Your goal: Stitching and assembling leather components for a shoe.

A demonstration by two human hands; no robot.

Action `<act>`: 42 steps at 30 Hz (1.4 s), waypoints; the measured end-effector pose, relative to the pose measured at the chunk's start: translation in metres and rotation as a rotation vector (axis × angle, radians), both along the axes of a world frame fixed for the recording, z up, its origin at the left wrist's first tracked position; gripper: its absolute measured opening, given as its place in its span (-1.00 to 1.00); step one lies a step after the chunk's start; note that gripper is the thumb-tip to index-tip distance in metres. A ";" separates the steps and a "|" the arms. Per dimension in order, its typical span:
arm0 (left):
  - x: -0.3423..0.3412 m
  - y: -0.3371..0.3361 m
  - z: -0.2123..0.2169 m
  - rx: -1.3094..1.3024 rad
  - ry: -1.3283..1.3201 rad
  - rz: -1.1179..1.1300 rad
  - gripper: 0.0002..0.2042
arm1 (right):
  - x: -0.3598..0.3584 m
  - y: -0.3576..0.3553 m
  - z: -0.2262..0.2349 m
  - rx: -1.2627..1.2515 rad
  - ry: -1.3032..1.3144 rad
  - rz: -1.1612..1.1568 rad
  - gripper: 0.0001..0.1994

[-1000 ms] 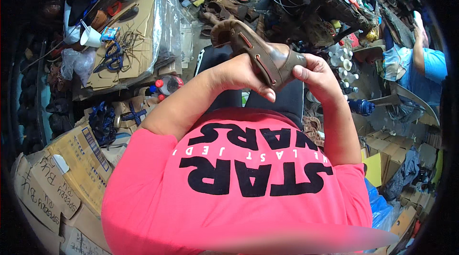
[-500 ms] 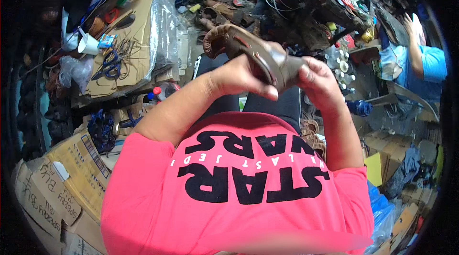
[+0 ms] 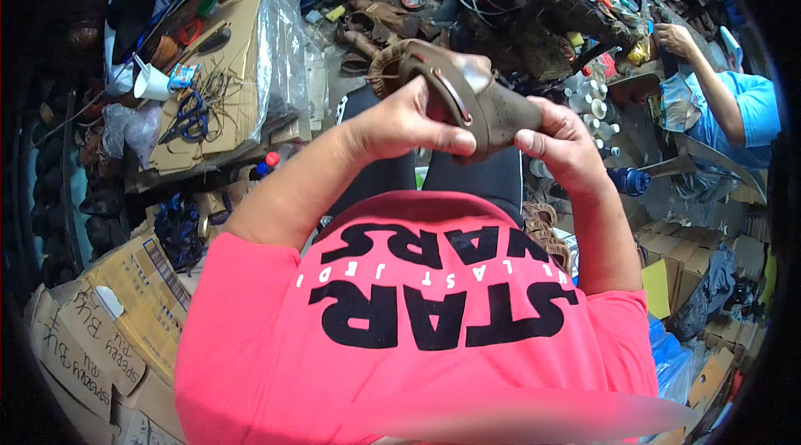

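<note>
A brown leather shoe upper with a lace running along its collar and gathered stitching at the toe is held above my lap. My left hand grips it from the left, fingers inside the opening and thumb along the near edge. Its other end is pinched by my right hand, thumb on the near side and fingers mostly hidden behind. The toe points away and to the left; whether a sole is attached cannot be made out.
At the left, a cardboard-covered bench holds blue-handled scissors and a white cup. Brown leather pieces lie ahead. Several small bottles stand at right, near a person in a blue shirt. Cardboard boxes sit lower left.
The shoe upper has turned slightly in my hands, with its collar and side facing me more. Both hands keep hold of it. The person at right has shifted an arm.
</note>
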State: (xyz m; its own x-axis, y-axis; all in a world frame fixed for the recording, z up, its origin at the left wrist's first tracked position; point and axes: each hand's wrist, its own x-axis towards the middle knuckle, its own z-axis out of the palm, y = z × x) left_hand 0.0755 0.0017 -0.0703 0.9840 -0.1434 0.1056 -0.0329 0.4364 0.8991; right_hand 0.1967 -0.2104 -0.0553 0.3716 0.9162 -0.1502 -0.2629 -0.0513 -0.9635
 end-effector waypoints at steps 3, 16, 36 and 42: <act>0.003 -0.001 0.006 0.156 0.019 -0.073 -0.51 | 0.008 0.000 -0.004 -0.105 0.196 0.002 -0.74; 0.000 -0.001 -0.012 0.239 0.071 -0.028 -0.39 | 0.002 0.006 -0.022 0.037 0.557 -0.021 -0.72; 0.003 -0.028 -0.094 -0.496 0.745 0.434 -0.61 | -0.028 0.030 -0.098 -0.091 0.569 0.022 -0.72; -0.012 -0.029 -0.106 -0.468 0.732 0.506 -0.64 | -0.036 0.040 -0.109 -0.191 0.485 -0.037 -0.68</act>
State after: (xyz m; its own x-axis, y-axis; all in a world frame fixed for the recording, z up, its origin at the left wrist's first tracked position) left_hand 0.0634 -0.0278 -0.1766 0.7629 0.2104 -0.6114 0.1801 0.8390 0.5134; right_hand 0.1606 -0.1702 -0.1641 0.2491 0.8433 -0.4762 -0.6817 -0.1965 -0.7047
